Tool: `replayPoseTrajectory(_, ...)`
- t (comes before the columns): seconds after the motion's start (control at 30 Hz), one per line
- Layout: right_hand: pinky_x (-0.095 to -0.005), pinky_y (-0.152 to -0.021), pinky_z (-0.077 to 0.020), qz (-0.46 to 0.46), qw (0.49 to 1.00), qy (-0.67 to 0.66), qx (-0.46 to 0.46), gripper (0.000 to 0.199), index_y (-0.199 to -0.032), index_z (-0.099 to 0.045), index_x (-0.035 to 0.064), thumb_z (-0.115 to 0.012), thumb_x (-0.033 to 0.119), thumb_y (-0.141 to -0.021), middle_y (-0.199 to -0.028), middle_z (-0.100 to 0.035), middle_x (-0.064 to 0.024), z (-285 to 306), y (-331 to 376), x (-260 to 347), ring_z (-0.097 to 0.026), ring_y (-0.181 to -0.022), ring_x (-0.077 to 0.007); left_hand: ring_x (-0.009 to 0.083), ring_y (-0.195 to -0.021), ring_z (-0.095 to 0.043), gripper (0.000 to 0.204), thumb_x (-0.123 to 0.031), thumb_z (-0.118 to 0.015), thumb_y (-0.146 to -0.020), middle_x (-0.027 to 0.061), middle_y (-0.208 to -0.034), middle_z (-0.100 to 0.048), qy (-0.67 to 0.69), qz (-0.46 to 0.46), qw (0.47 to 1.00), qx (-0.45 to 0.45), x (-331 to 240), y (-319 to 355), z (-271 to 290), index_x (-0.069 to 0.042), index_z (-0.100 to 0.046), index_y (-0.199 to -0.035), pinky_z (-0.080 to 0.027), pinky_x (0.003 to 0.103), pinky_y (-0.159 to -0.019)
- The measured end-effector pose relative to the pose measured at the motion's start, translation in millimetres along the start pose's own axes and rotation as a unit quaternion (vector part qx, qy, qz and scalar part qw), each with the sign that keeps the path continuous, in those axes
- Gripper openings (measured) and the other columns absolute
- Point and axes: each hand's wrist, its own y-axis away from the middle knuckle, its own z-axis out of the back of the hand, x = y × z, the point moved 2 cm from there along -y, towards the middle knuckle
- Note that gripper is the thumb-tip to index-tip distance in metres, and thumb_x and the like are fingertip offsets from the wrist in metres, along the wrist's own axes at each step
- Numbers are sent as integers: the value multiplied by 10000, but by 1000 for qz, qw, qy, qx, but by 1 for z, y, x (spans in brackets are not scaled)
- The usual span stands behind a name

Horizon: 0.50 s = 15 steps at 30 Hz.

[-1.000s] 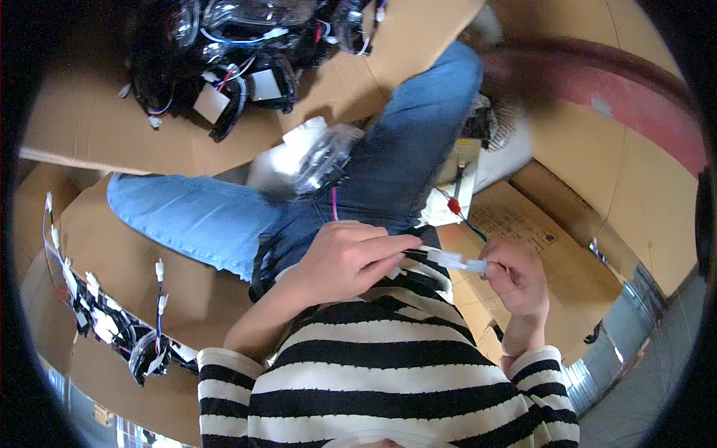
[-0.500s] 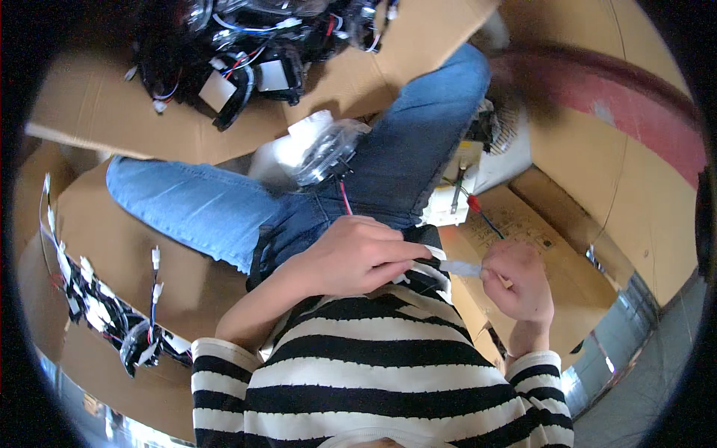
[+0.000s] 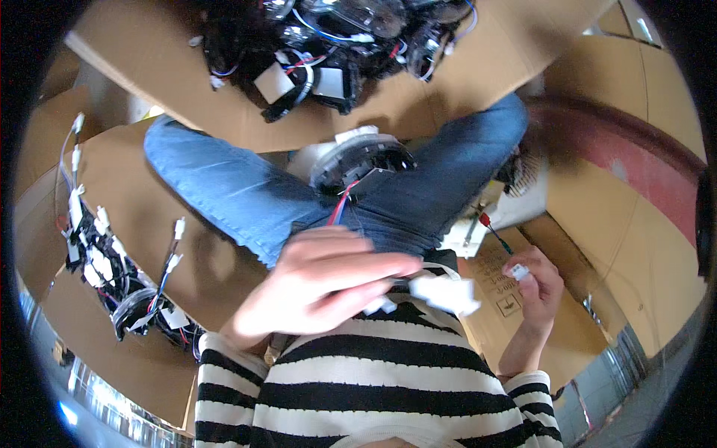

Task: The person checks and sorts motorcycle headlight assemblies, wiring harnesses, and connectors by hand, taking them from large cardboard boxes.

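Between the thumb and fingers of my left hand (image 3: 314,282) is a wire lead, with a motion-blurred white connector (image 3: 447,294) at its end. Red and blue wires (image 3: 343,203) run from that hand up to a round black lamp unit (image 3: 351,166) lying between my thighs. Farther right, my right hand (image 3: 539,284) is closed on a small white plug (image 3: 518,272). A dark cable with a red connector (image 3: 485,219) rises from behind the right hand. The white connector and the white plug are apart.
An open cardboard box (image 3: 515,71) ahead holds a heap of black wired units (image 3: 336,52). More wired parts with white plugs (image 3: 101,257) lie on cardboard at left. A curved red surface (image 3: 620,149) and a brown carton (image 3: 567,299) stand at right.
The hands have moved apart; the white piece that spanned them now shows only at my left hand. A white plug now shows in my right hand. The lamp unit has tilted, and the view has shifted.
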Motion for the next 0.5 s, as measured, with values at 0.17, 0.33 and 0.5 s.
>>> replayPoseTrajectory(0.17,-272,-547,-397,-2,987,-10,160,164,-884,-577,-18,-489,84,-792,-691,-554,-89,-31,-27,-7,-524,-606,-186,162,-504,-392,287,-231,-519,-753,46,-555,-450,-66,-63,957,-274,-114,121,73,30,-565,-861,-291,313,-491)
replayPoseTrajectory(0.33,-204,-472,-362,-12,985,-92,149,144,-907,-534,1,-527,-23,-765,-623,-516,-35,-50,-42,-8,-463,-520,-69,232,-812,-434,295,-179,-492,-763,139,-818,-484,344,-207,731,-551,-222,263,127,55,-510,-941,-335,360,-765)
replayPoseTrajectory(0.5,-201,-472,-335,-37,976,-55,207,54,-815,-529,25,-535,5,-765,-635,-512,-12,-52,-48,-2,-444,-528,-63,245,-999,-487,325,-162,-458,-818,166,-1078,-524,933,-360,-28,10,-186,275,165,37,-521,-1068,-387,340,-846)
